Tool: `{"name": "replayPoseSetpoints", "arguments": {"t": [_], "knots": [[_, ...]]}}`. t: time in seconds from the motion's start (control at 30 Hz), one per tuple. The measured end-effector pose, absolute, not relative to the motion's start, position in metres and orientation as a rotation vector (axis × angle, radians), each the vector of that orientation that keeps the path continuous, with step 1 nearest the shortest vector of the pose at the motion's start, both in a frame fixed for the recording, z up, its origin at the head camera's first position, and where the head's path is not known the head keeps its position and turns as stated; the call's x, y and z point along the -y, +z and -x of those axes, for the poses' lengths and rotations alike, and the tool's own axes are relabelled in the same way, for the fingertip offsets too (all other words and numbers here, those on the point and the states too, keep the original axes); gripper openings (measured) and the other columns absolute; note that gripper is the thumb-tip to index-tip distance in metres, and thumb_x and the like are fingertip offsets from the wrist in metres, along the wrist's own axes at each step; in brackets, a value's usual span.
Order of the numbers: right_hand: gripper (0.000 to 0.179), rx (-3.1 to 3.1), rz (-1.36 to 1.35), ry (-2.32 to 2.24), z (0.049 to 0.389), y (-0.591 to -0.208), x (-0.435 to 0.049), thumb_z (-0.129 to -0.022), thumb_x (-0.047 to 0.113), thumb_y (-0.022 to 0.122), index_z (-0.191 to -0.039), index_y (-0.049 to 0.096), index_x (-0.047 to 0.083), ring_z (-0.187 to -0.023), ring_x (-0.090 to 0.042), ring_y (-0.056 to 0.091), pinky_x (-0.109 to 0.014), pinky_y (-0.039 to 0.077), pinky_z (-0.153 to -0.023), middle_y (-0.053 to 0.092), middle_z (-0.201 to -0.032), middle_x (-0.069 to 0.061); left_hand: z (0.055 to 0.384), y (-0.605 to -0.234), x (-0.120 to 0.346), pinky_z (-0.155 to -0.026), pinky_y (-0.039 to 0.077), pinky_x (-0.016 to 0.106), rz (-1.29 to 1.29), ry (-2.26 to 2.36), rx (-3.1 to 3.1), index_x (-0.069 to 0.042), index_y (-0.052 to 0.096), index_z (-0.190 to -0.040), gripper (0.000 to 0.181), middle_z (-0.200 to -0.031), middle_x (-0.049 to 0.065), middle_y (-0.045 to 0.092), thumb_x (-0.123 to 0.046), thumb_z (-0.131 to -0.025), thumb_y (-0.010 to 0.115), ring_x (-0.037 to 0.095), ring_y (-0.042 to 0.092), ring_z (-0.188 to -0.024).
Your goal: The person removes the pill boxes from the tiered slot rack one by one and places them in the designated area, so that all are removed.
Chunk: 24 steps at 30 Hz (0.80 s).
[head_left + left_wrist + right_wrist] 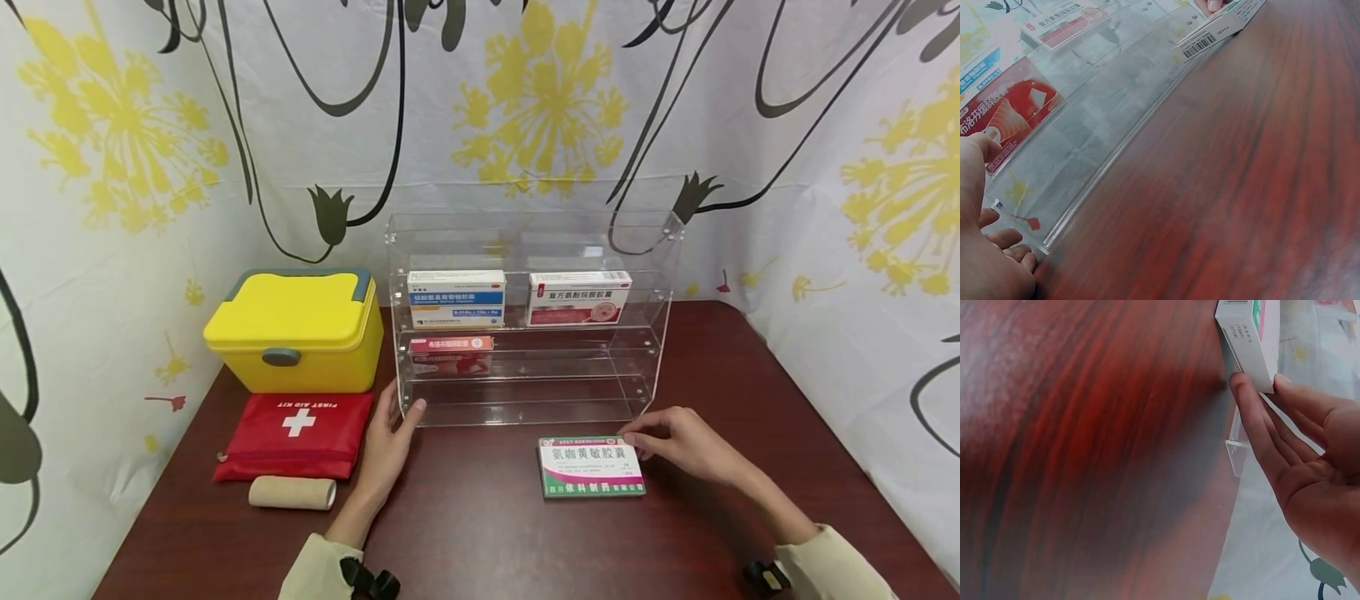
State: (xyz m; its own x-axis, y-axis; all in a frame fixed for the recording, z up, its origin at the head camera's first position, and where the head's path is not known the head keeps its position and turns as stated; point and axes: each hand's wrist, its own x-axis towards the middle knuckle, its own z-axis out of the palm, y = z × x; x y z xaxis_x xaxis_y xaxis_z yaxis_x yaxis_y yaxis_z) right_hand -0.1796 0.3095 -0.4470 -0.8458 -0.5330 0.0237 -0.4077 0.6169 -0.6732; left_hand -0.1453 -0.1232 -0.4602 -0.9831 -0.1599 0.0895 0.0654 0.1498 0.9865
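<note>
- Cardboard, crisp-edged and flat, forms the green, white and magenta medicine box (592, 477), lying on the table in front of the rack, right of centre; whether its whole underside touches the wood, I can't tell.
- Clear, glossy plastic makes the stepped rack (525, 414), its shelves catching thin lines of light.
- On its upper tier stand a blue-and-white carton (457, 300) and, apart to the right, a red-and-white carton (579, 300); a red carton (450, 357) stands lower left.
- Dark reddish wood grain streaks the polished table (480, 550).
- To the left I see a smooth yellow bin (296, 329) with a grey latch, a soft red pouch (292, 442) with a white cross, and a dull brown tube (288, 492) lying on its side.
- Right hand (686, 446): reaching in from the right, wrist bent inward, thumb and fingers nearly together — they pinch the medicine box at its far right corner.
- Left hand (390, 446): forearm angled up, thumb toward the front, fingers bent round the rack's left end — a grip on its side.
</note>
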Motion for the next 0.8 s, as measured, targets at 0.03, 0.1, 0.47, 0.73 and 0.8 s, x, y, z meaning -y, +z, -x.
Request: {"name": "replayPoseSetpoints", "arguments": {"t": [0.03,0.1,0.47,0.73,0.8], "knots": [[0.014,-2.671,0.775,-1.034,0.180,-0.447,-0.309,-0.094,0.019,0.067,-0.103,0.075,0.013,-0.066,-0.013,0.067,-0.027,0.054,-0.058,0.071,-0.089,0.006,0.145,-0.460,0.123,-0.112,0.029,0.049,-0.096,-1.939,2.246,-0.011,0.036,-0.149,0.061,-0.148,0.012,0.044,-0.024,-0.096,0.064,0.029,0.038,-0.138],[0.014,-2.681,0.763,-1.033,0.180,-0.448,-0.309,-0.094,0.020,0.068,-0.103,0.076,0.013,-0.066,-0.013,0.067,-0.026,0.053,-0.057,0.071,-0.088,0.007,0.145,-0.461,0.123,-0.112,0.029,0.049,-0.097,-1.936,2.247,-0.011,0.036,-0.149,0.062,-0.148,0.012,0.044,-0.025,-0.096,0.064,0.029,0.038,-0.138],[0.011,-2.702,0.680,-1.029,0.178,-0.452,-0.307,-0.092,0.017,0.070,-0.100,0.076,0.013,-0.064,-0.013,0.066,-0.027,0.054,-0.056,0.071,-0.087,0.006,0.144,-0.458,0.124,-0.111,0.029,0.050,-0.094,-1.943,2.270,-0.011,0.034,-0.150,0.062,-0.149,0.013,0.042,-0.026,-0.097,0.064,0.030,0.037,-0.138],[0.011,-2.715,0.684,-1.014,0.179,-0.453,-0.306,-0.091,0.015,0.071,-0.100,0.077,0.013,-0.063,-0.013,0.066,-0.027,0.053,-0.054,0.071,-0.088,0.006,0.152,-0.477,0.127,-0.111,0.027,0.053,-0.101,-1.953,2.257,-0.015,0.034,-0.150,0.064,-0.149,0.011,0.042,-0.030,-0.096,0.064,0.030,0.036,-0.138],[0.011,-2.718,0.681,-1.011,0.179,-0.454,-0.306,-0.091,0.015,0.071,-0.100,0.077,0.013,-0.063,-0.013,0.066,-0.027,0.053,-0.054,0.071,-0.088,0.006,0.156,-0.487,0.128,-0.112,0.027,0.053,-0.104,-1.946,2.252,-0.018,0.035,-0.150,0.064,-0.149,0.008,0.042,-0.034,-0.095,0.065,0.028,0.036,-0.138]]}}
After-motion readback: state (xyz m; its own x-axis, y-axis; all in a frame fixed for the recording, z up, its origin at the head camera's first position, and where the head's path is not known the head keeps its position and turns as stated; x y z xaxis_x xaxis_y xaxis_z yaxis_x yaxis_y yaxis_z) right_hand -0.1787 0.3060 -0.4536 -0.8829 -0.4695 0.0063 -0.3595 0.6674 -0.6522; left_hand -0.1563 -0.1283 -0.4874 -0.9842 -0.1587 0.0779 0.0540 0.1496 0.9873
